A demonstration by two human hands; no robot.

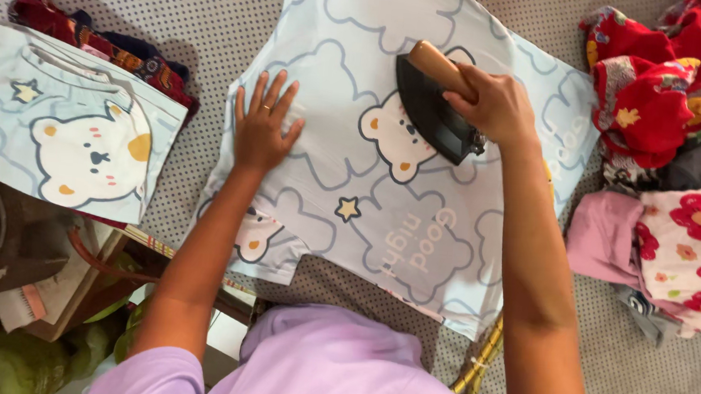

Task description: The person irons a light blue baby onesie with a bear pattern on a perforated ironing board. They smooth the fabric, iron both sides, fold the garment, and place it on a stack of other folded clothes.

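Dotted grey padding covered the ironing surface. On it, the right hand gripped the wooden handle of a dark iron pressing a pale blue bear-print shirt. The left hand lay flat, fingers spread, on the shirt. 1 folded matching garment sat left; floral clothes were heaped right.

- You have one view only, from the camera on your head, looking almost straight down.
- It sits close: your forearms run up from the bottom edge to your left hand and right hand.
- Beyond your fingertips, the frame ends at the pale blue garment's far edge.
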